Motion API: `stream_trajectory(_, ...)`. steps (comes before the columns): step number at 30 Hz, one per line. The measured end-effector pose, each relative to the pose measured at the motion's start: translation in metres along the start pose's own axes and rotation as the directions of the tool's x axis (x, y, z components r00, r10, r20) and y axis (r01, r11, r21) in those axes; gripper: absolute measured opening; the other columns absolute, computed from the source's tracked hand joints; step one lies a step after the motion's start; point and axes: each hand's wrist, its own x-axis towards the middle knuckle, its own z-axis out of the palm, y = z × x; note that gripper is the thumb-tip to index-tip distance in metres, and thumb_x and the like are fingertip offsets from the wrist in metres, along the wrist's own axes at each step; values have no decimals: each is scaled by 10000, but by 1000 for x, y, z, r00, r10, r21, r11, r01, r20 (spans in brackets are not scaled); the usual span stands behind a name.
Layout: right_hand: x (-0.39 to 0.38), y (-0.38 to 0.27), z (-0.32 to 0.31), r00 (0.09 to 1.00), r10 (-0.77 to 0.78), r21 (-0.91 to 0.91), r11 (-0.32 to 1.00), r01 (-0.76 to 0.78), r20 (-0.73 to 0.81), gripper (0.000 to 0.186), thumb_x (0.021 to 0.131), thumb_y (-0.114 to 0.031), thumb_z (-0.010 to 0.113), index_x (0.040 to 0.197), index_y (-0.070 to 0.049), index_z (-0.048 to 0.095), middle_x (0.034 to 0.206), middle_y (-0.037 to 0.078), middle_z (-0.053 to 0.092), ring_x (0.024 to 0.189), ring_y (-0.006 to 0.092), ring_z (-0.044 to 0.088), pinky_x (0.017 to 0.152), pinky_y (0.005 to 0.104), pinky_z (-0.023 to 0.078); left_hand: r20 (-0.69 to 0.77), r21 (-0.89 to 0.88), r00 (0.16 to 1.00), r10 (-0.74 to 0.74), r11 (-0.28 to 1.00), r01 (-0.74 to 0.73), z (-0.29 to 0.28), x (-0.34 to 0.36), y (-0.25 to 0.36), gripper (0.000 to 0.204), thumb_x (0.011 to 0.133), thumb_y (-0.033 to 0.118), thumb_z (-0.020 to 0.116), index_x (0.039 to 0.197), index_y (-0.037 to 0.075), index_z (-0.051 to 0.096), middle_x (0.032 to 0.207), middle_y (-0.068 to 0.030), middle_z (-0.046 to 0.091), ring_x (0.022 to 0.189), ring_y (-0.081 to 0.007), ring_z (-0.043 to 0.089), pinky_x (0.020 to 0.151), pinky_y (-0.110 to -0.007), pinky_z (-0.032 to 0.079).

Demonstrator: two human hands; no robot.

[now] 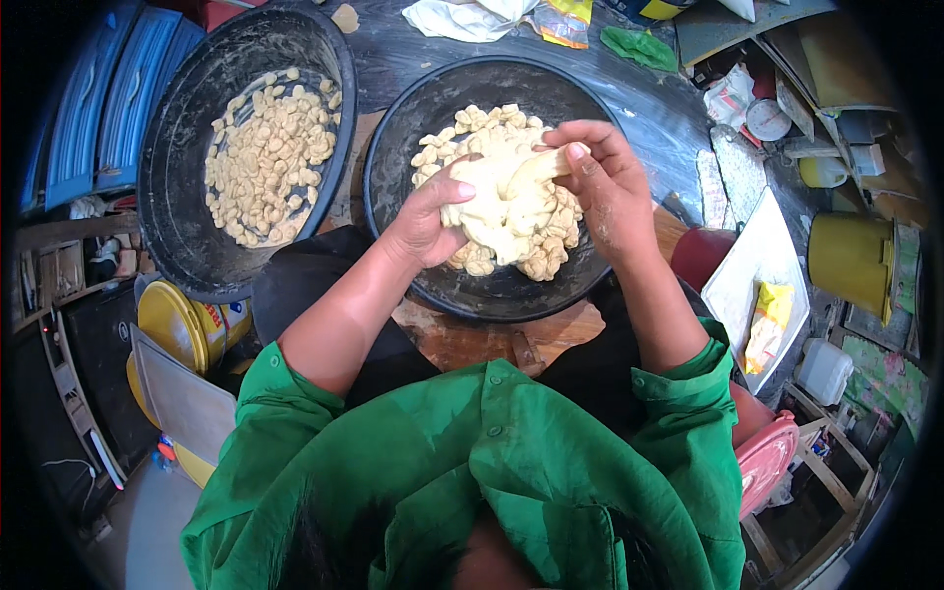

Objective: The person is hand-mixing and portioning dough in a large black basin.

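My left hand point(433, 221) is closed round the left side of a lump of pale, soft dough point(501, 211), thumb on top. My right hand point(610, 187) grips an end of the same dough between thumb and fingers, drawn out toward the upper right. Under the dough is a round black basin point(393, 187) with a heap of small, rough tan dough pieces point(541, 256), partly hidden by the lump and my hands.
A black oval tub point(162, 197) of similar pieces point(265, 147) stands left. Yellow buckets point(172, 324), point(851, 265), a white tray point(737, 246) with a yellow packet point(769, 324), white cloth point(457, 20) and green plastic point(639, 44) surround the basins; blue plastic drawers point(98, 108) stand upper left.
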Motion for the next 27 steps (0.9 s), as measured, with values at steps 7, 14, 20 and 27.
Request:
stream_trajectory(7,-7,-2,-3,977,39,-340,940,35,208,495,802,-176,656,1239,-84,442,1111,74,480,1006,171,477,850,305,432,-160,140,984,81,988,-58,6,0,-6,674,705,117,653,1291,40,331,1162,-127,502,1089,-240,518,934,-385,444)
stream_trajectory(14,-5,-3,-6,933,94,-424,903,66,347,320,814,-38,621,1126,-23,552,830,39,599,711,102,587,676,238,511,-275,291,960,-44,948,127,4,2,2,631,684,20,632,1253,28,359,1129,-132,516,1008,-242,560,873,-380,488)
stream_trajectory(20,7,-20,-8,998,-51,-153,987,48,-20,194,881,-53,517,1057,15,557,943,90,570,767,141,589,653,235,514,-300,268,954,5,960,79,8,-4,4,630,665,61,583,1252,-2,363,1079,-161,547,897,-272,602,799,-402,516)
stream_trajectory(27,14,-18,-23,958,-287,-269,924,272,-19,325,808,63,435,1091,-29,567,1098,99,559,1047,199,535,898,312,419,-219,253,973,71,967,-14,14,-5,7,623,665,92,582,1245,-2,374,1084,-163,548,943,-290,590,833,-406,495)
